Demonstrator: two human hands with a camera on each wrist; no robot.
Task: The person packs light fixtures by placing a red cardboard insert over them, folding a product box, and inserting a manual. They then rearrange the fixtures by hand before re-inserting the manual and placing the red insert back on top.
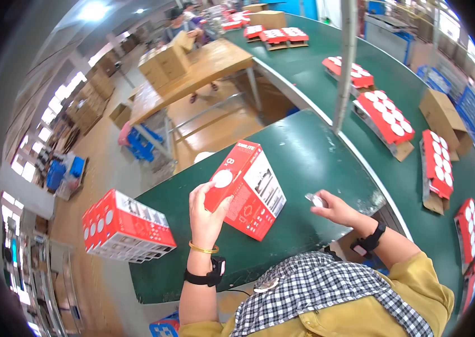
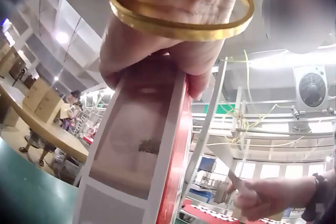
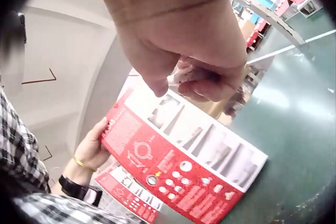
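Note:
My left hand [image 1: 206, 216] grips a red and white printed carton [image 1: 255, 194] by its upper end, thumb on one face and fingers on another. The carton stands tilted on the green table [image 1: 310, 151]. In the left wrist view a narrow side with a window [image 2: 134, 140] faces the camera below that hand. To the right of the carton, my right hand [image 1: 337, 210] pinches a small white and clear piece [image 1: 317, 200] between thumb and curled fingers. Fingers partly cover this piece, and I cannot tell its kind. The right wrist view shows the carton's printed face [image 3: 184, 169] beyond the hand.
Several matching cartons [image 1: 131, 227] stand in a row at the table's left edge. Beyond a metal post [image 1: 347, 67], a green conveyor [image 1: 310, 59] carries red trays with white discs [image 1: 386, 118]. Behind is a wooden table [image 1: 215, 64] with brown boxes [image 1: 164, 64] and a person [image 1: 177, 25].

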